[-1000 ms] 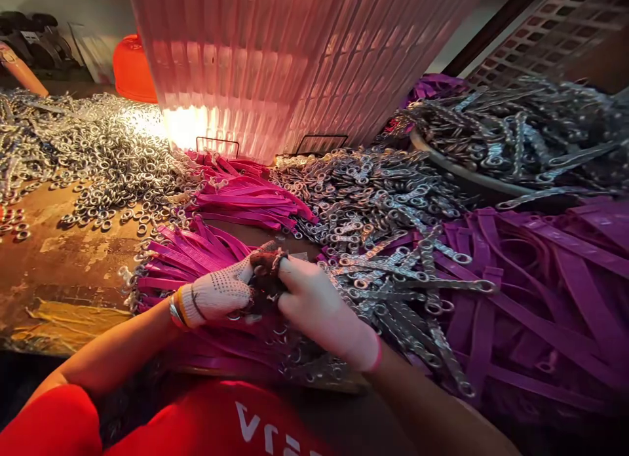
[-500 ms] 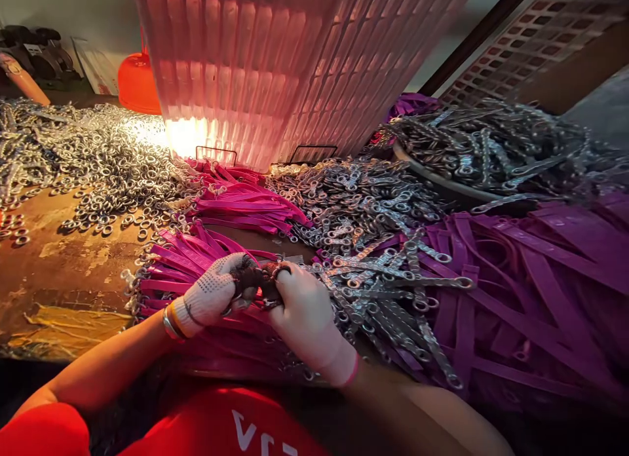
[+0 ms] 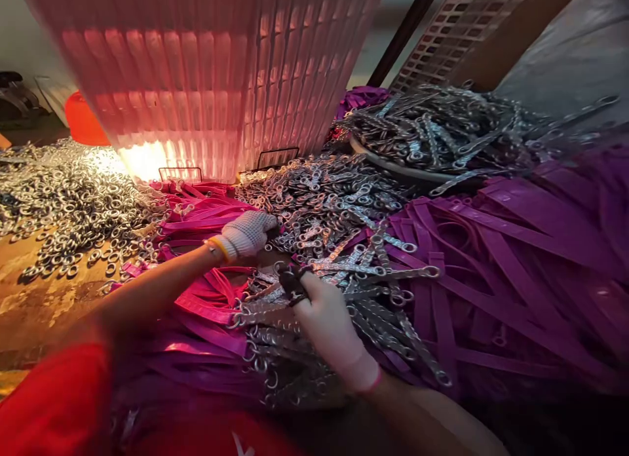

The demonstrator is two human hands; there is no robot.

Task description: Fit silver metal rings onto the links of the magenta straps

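A: What are you working on, and where does it lie?

B: The heap of flat metal links point(image 3: 339, 207), grey stamped pieces with an eyelet at each end, tangled thickly. It spreads just in front of the pink ribbed screen point(image 3: 206, 76), and its near edge spills under your hands.

A: And your hands?

B: Both are gloved and apart. Your left hand point(image 3: 246, 233) reaches out to the heap's left edge, fingers curled down among the links; whether it grips one I cannot tell. Your right hand point(image 3: 327, 315) lies nearer you, on longer linked strips point(image 3: 393, 276), its dark fingertips point(image 3: 292, 285) pinched on a small piece I cannot make out.

A: What else lies around that screen?

B: To its right, a wide drift of purple straps point(image 3: 515, 259), and behind them a shallow tray point(image 3: 393, 169) piled with more metal. Below the screen and left of the heap, pink straps point(image 3: 201, 213) fan out. Farther left, loose silver rings point(image 3: 63, 207) cover the worn brown table point(image 3: 29, 299). An orange tub point(image 3: 83, 122) stands at the screen's left edge. A perforated panel point(image 3: 466, 23) leans at its upper right.
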